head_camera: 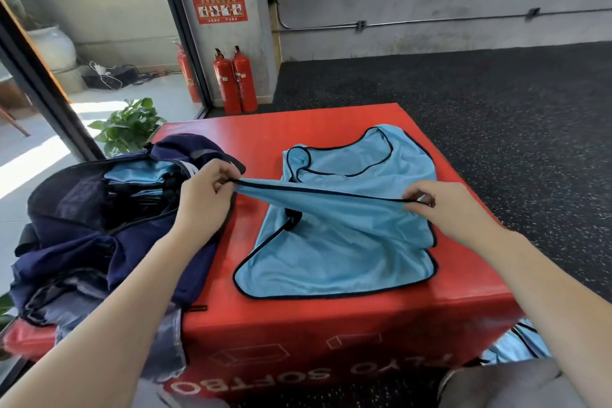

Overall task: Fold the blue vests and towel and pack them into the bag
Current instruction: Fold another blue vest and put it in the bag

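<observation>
A light blue vest (334, 242) with dark trim lies spread on the red soft box (298, 325). My left hand (205, 199) pinches one end of its dark-trimmed edge, and my right hand (440, 205) pinches the other end. Between them the edge is lifted and stretched taut above the rest of the vest. The navy bag (92, 225) sits open at the left of the box. Folded blue vests (142, 175) show inside its opening. More blue fabric (516, 344) hangs at the lower right beside my knee.
Two red fire extinguishers (235, 83) stand against the pillar beyond the box, and a third is behind the glass. A potted plant (129, 126) grows at the far left corner. Dark speckled rubber floor (496, 116) stretches to the right.
</observation>
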`<state>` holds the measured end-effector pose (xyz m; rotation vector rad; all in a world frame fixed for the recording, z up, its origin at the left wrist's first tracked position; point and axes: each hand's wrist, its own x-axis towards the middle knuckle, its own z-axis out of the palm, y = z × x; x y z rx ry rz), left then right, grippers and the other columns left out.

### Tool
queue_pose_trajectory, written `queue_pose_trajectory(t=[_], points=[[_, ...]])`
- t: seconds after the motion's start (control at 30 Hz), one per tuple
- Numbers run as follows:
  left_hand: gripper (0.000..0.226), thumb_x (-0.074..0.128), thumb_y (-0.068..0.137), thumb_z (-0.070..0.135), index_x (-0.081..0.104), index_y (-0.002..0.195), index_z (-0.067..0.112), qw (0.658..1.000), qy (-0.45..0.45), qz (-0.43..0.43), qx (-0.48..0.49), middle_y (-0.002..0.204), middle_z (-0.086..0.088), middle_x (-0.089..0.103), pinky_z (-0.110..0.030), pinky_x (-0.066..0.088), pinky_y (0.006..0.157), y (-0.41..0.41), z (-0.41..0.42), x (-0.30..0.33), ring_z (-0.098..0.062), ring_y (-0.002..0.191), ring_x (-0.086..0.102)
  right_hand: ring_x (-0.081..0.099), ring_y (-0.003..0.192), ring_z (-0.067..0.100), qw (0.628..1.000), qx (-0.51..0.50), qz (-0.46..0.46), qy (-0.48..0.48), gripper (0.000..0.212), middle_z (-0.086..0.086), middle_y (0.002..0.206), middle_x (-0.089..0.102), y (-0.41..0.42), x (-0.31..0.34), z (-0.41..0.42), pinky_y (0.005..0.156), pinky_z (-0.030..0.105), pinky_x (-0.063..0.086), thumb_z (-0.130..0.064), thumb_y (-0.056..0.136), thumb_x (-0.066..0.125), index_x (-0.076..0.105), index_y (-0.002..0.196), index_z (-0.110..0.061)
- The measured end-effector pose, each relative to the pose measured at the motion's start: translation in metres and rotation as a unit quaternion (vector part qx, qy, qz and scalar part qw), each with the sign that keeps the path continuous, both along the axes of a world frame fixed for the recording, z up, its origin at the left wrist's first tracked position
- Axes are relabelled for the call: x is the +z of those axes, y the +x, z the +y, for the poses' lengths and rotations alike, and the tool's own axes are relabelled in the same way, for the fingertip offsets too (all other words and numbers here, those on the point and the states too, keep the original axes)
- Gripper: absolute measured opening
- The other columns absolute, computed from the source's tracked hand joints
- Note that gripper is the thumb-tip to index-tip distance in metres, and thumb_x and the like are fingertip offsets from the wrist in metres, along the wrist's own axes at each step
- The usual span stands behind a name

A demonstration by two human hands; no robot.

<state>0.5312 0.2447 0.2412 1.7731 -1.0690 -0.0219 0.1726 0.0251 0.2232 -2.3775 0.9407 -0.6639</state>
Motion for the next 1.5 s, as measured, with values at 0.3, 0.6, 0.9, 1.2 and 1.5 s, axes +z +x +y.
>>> queue_pose_trajectory(t=[0.3, 0.6, 0.9, 1.2, 1.5], points=[[0.037, 0.046, 0.065, -0.008, 0.071, 0.065, 0.02, 0.944, 0.121, -0.247, -0.181, 0.09, 0.01, 0.069, -0.027, 0.048, 0.089, -0.005, 0.055, -0.033, 0.003, 0.098, 0.059, 0.059, 0.087, 0.005, 0.974, 0.114, 0.115, -0.16, 0.038, -0.019, 0.094, 0.065, -0.023, -0.023, 0.033, 0.082, 0.036, 0.051, 0.006, 0.081, 0.067, 0.066, 0.086, -0.032], [0.049, 0.055, 0.07, -0.013, 0.08, 0.082, 0.027, 0.916, 0.22, -0.254, -0.22, 0.099, 0.022, 0.063, -0.015, 0.042, 0.093, -0.004, 0.08, -0.06, 0.005, 0.103, 0.052, 0.059, 0.102, 0.004, 0.934, 0.215, 0.196, -0.206, 0.033, -0.015, 0.107, 0.066, -0.033, -0.049, 0.07, 0.096, 0.023, 0.046, -0.048, 0.086, 0.056, 0.075, 0.104, -0.029], [0.04, 0.055, 0.082, -0.002, 0.078, 0.101, 0.025, 0.916, 0.246, -0.234, -0.214, 0.102, 0.02, 0.062, -0.022, 0.043, 0.099, -0.004, 0.091, -0.073, 0.002, 0.106, 0.053, 0.062, 0.082, 0.007, 0.929, 0.218, 0.169, -0.248, 0.02, -0.016, 0.089, 0.065, -0.03, -0.056, 0.064, 0.077, 0.028, 0.054, -0.034, 0.091, 0.053, 0.071, 0.089, -0.027], [0.031, 0.07, 0.087, 0.051, 0.077, 0.106, 0.027, 0.911, 0.292, -0.231, -0.179, 0.103, 0.02, 0.06, -0.03, 0.048, 0.098, -0.015, 0.094, -0.063, -0.001, 0.103, 0.057, 0.062, 0.092, -0.004, 0.984, 0.107, 0.115, -0.084, 0.026, -0.024, 0.095, 0.065, -0.043, -0.046, 0.054, 0.082, 0.01, 0.044, -0.006, 0.083, 0.074, 0.073, 0.093, -0.03], [0.022, 0.078, 0.078, 0.004, 0.079, 0.086, 0.025, 0.989, 0.1, -0.104, -0.013, 0.085, 0.021, 0.068, -0.011, 0.046, 0.083, -0.036, 0.078, -0.025, 0.005, 0.083, 0.063, 0.066, 0.076, 0.02, 0.932, 0.12, 0.124, -0.319, 0.021, -0.004, 0.092, 0.063, -0.05, -0.025, 0.045, 0.066, 0.034, 0.056, -0.012, 0.073, 0.085, 0.075, 0.091, -0.019]])
